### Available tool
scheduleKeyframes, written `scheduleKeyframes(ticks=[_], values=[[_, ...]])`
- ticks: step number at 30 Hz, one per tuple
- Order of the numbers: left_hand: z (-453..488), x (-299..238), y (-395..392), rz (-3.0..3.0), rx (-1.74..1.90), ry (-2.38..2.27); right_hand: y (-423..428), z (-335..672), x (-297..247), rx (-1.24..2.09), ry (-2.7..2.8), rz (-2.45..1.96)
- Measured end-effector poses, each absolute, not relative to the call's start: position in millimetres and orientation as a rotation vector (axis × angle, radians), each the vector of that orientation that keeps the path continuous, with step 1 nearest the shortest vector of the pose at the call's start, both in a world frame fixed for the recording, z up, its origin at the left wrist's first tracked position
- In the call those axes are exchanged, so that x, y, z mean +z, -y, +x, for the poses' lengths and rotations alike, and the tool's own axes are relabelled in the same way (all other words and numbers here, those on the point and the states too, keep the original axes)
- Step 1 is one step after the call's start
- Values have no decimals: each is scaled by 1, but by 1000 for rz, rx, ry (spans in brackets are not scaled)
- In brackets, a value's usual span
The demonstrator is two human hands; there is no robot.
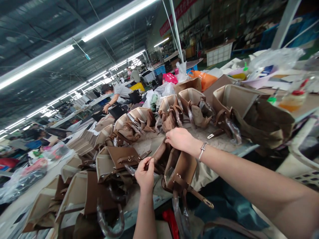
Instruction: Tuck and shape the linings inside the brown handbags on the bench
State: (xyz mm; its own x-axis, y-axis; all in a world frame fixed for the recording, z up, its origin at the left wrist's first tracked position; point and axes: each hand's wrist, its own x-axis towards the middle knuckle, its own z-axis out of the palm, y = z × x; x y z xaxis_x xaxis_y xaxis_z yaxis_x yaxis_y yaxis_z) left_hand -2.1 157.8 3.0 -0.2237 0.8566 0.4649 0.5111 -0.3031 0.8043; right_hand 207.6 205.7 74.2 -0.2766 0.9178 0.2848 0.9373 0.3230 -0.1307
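Note:
A brown handbag (183, 167) lies at the near table edge, its mouth turned up and its straps and plastic-wrapped handles hanging toward me. My left hand (146, 174) pinches the bag's left rim between thumb and fingers. On the far end of the same rim, my right hand (180, 139) is closed, with a bracelet (203, 151) at its wrist. Parts of the rim are hidden behind the right hand's fingers. Just left of my left hand sits another brown bag (123, 156) with a buckled strap.
Several similar bags (194, 103) stand around the table, a larger one (256, 113) at right. Beyond it are a jar of orange liquid (295, 99) and plastic wrap (276, 58). A white basket (304, 149) stands at the right edge. A co-worker (119, 91) leans over the table farther back.

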Motion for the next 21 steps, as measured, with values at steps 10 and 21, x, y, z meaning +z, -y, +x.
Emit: scheduleKeyframes(ticks=[10, 21], values=[[-2, 6, -159, 1755, 1480, -1638, -201, 209, 79, 22, 2189, -1679], [-4, 9, -162, 1716, 1450, -1685, -206, 209, 75, -2, 2230, -1602]])
